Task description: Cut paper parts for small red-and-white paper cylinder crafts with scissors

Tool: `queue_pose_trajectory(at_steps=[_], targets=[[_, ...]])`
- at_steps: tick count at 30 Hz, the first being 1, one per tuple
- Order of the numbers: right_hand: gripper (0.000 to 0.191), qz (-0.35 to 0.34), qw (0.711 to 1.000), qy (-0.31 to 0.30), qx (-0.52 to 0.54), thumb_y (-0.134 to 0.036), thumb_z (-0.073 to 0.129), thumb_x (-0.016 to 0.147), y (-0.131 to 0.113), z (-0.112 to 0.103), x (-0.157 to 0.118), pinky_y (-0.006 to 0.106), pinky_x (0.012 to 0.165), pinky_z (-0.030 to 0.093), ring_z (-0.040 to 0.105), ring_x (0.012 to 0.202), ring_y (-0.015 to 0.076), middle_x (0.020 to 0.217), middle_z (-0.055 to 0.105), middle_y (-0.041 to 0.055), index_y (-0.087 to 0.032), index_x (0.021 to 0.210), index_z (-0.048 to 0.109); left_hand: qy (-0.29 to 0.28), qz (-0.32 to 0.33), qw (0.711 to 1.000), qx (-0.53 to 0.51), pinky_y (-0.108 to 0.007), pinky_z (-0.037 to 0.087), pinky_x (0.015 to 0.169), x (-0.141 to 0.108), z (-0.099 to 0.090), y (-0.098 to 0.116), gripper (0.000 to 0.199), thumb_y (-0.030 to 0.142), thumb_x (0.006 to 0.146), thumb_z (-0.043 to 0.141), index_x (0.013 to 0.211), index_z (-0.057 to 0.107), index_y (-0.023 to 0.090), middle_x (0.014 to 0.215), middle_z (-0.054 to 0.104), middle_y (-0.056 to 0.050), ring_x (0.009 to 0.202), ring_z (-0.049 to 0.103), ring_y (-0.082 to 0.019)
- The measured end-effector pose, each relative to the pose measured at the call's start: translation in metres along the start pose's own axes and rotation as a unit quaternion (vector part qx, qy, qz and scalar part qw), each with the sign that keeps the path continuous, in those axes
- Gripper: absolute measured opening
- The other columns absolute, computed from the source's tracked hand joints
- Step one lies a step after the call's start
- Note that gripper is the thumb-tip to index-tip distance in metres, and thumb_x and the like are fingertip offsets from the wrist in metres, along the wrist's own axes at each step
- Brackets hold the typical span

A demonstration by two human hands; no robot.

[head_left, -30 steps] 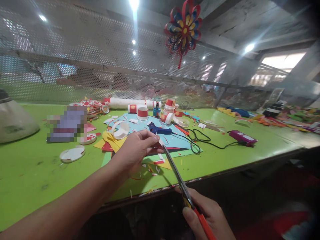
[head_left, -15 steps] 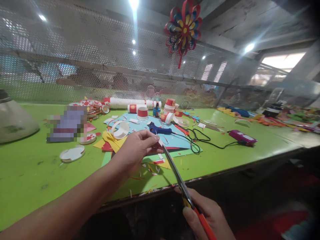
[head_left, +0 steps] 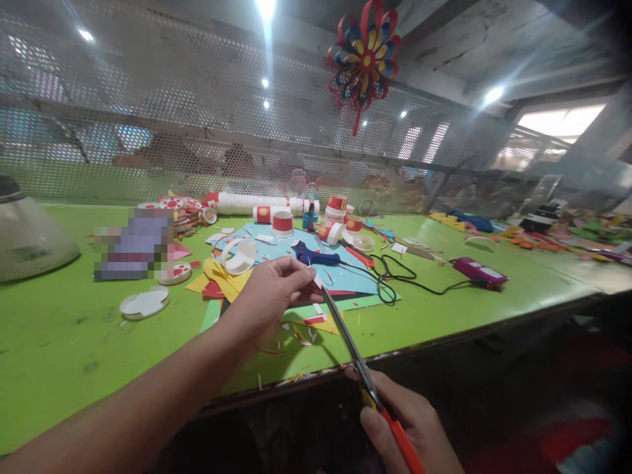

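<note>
My left hand (head_left: pixel 279 289) pinches a small white piece of paper (head_left: pixel 318 281) between thumb and fingers, over the blue sheet. In my right hand (head_left: pixel 402 418) is a pair of scissors (head_left: pixel 350 349) with orange-red handles, gripped at the front edge of the table. The blades point up and away, their tips touching or very near the paper, and look nearly closed. Just beyond my left fingertips lies a blue glue gun (head_left: pixel 316 255) with a black cord. Small white, red and yellow scraps (head_left: pixel 307 336) are scattered below my left hand.
Coloured sheets (head_left: pixel 355 280) cover the middle of the green table (head_left: pixel 59 355). Paper cups (head_left: pixel 282 224) and a white roll (head_left: pixel 254 204) stand behind. A pixelated phone-like object (head_left: pixel 141 243) lies left, near a white disc (head_left: pixel 145 303). A purple box (head_left: pixel 478 272) sits right.
The view has shifted very slightly. Both hands, the paper and the scissors keep nearly the same places.
</note>
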State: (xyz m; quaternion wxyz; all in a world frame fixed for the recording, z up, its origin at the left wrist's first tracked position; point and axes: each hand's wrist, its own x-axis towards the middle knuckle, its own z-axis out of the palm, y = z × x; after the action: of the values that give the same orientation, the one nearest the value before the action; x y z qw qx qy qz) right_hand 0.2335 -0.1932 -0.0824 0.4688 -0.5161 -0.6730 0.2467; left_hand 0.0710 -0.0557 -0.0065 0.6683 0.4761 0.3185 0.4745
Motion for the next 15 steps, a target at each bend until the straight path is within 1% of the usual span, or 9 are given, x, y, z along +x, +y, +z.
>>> queue_pose_trajectory(at_steps=[4,8,12,15], targets=[[0.027,0.011,1.0,-0.017,0.014,-0.032,0.054,0.087,0.001,0.0005,-0.0008,0.02,0.072,0.05,0.067,0.081,0.0184,0.091,0.072,0.0051,-0.018,0.106,0.067,-0.003,0.002,1.0,-0.002,-0.03,0.054,0.067,0.0004,-0.0007,-0.0005,0.021,0.018,0.072,0.071,0.06,0.053,0.014,0.06,0.061,-0.002,0.058,0.062,-0.012],[0.03,0.031,0.999,-0.007,0.015,-0.036,0.054,0.087,0.0036,0.0013,-0.0022,0.023,0.076,0.051,0.067,0.083,0.0207,0.08,0.069,0.0043,-0.017,0.106,0.067,-0.006,-0.001,1.0,-0.008,-0.029,0.054,0.065,0.0015,-0.0016,-0.0006,0.021,0.016,0.072,0.07,0.06,0.053,0.013,0.058,0.061,-0.001,0.056,0.062,-0.012],[0.027,0.014,1.0,-0.007,0.022,-0.034,0.055,0.087,0.0033,0.001,-0.0016,0.02,0.072,0.05,0.066,0.079,0.0177,0.089,0.071,0.0044,-0.02,0.106,0.069,-0.009,0.0,1.0,-0.01,-0.028,0.054,0.064,0.002,-0.0021,-0.0013,0.021,0.017,0.071,0.071,0.06,0.053,0.013,0.058,0.061,-0.001,0.056,0.062,-0.012],[0.026,0.011,1.0,0.003,0.018,-0.034,0.056,0.087,0.0018,0.0007,-0.0009,0.018,0.07,0.05,0.065,0.075,0.0165,0.087,0.071,0.0035,-0.021,0.105,0.07,-0.007,0.002,1.0,-0.015,-0.028,0.054,0.063,0.0017,-0.0021,-0.0019,0.021,0.016,0.072,0.07,0.059,0.053,0.013,0.057,0.061,-0.001,0.055,0.061,-0.011]])
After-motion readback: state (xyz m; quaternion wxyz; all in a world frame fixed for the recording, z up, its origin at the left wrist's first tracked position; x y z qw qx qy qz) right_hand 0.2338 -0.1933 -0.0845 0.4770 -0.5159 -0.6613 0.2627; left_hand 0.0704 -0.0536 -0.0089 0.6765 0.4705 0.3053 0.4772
